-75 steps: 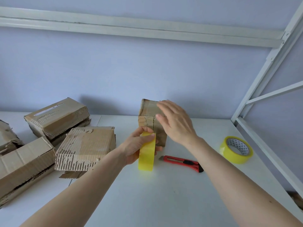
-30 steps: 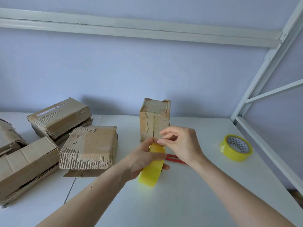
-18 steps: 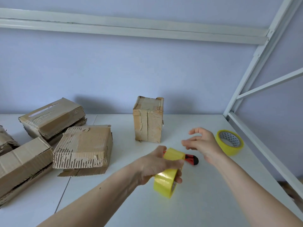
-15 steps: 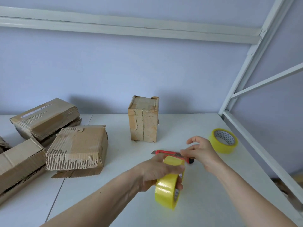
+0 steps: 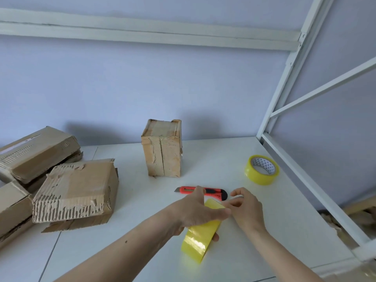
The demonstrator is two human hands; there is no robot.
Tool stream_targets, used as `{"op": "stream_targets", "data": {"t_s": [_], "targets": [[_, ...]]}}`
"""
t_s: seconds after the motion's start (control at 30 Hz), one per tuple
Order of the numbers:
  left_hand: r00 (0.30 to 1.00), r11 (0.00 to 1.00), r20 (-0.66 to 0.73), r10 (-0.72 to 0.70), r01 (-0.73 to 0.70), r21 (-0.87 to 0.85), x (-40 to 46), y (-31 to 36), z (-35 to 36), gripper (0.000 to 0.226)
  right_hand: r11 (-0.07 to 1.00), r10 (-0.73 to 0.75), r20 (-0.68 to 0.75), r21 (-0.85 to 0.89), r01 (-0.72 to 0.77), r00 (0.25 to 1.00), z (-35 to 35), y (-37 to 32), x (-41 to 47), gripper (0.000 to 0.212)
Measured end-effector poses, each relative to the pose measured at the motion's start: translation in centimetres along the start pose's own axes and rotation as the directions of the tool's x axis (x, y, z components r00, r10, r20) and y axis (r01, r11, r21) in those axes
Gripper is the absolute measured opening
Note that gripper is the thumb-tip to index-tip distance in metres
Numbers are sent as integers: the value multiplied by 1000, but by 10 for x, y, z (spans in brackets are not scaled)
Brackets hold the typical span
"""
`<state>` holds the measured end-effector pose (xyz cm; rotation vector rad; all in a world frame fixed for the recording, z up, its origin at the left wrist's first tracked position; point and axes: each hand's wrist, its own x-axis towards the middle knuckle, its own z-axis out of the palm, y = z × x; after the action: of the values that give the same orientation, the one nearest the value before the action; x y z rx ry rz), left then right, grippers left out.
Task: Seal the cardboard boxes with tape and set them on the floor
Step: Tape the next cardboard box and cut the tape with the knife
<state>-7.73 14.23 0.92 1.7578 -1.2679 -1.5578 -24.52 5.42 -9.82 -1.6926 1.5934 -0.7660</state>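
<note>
A small cardboard box (image 5: 162, 153) stands upright at the middle back of the white table (image 5: 126, 210), with a seam down its front. Nearer to me, my left hand (image 5: 195, 212) grips a yellow tape roll (image 5: 200, 239) from above, held on edge just over the table. My right hand (image 5: 247, 208) is at the roll's top right edge, its curled fingertips pinching at the tape's end there. Both hands are well clear of the box.
A red utility knife (image 5: 211, 192) lies just behind my hands. A second yellow tape roll (image 5: 261, 169) lies flat at the right. Several worn cardboard boxes (image 5: 75, 190) are piled at the left. A white metal frame (image 5: 284, 98) bounds the table's right edge.
Both hands came away from the upright box and drew back toward me with the roll. My right hand swung out to the right, then returned to the roll's edge.
</note>
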Motion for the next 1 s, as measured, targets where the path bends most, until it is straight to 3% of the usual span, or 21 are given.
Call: {"op": "stream_targets", "data": {"t_s": [0.1, 0.17, 0.27, 0.4, 0.47, 0.53, 0.6, 0.67, 0.7, 0.77, 0.8, 0.9, 0.93, 1.0], "targets": [[1000, 1000, -2, -5, 5, 31, 4, -3, -1, 81, 997, -74, -43, -4, 74, 996, 7, 9, -7, 46], [1000, 998, -6, -10, 10, 55, 4, -4, -1, 87, 995, -46, -41, -87, 42, 998, 7, 16, -3, 58], [1000, 998, 4, -15, 15, 55, 10, -11, -3, 104, 971, -22, -70, -241, 5, 997, 5, 13, 5, 57], [999, 998, -9, -33, 34, 61, 11, -17, -8, 105, 982, -166, -201, 61, 181, 965, -3, -59, 24, 36], [997, 998, -72, -3, 8, 70, 12, -17, -15, 93, 949, -279, -208, 91, 303, 937, -2, -112, 43, 28], [967, 996, -239, 84, -86, 2, 12, -14, -30, 71, 919, -376, -157, 64, 390, 913, 6, -163, 65, 26], [831, 963, -528, 178, -257, -79, 14, -12, -54, 50, 918, -394, -28, 23, 395, 919, 22, -204, 88, 32], [575, 873, -785, 230, -478, -95, 13, -6, -83, 32, 953, -299, 133, -11, 303, 945, 44, -232, 106, 36], [458, 839, -862, 217, -539, -75, 15, -4, -98, 30, 968, -240, 190, -32, 250, 952, 56, -243, 113, 34], [357, 814, -921, 157, -574, -83, 28, 1, -129, 40, 977, -136, 271, -120, 174, 953, 74, -258, 118, 33], [381, 823, -915, 135, -557, -111, 39, 2, -144, 45, 970, -102, 315, -179, 165, 944, 80, -262, 117, 34], [669, 802, -729, 144, -510, -310, 64, 3, -173, 68, 932, -49, 363, -318, 173, 931, 89, -268, 113, 42], [728, 794, -663, 173, -502, -344, 74, -1, -177, 80, 927, -33, 357, -338, 163, 933, 92, -269, 113, 44], [757, 781, -610, 236, -521, -345, 87, -9, -176, 92, 919, -14, 343, -365, 147, 939, 94, -270, 112, 46]]}}
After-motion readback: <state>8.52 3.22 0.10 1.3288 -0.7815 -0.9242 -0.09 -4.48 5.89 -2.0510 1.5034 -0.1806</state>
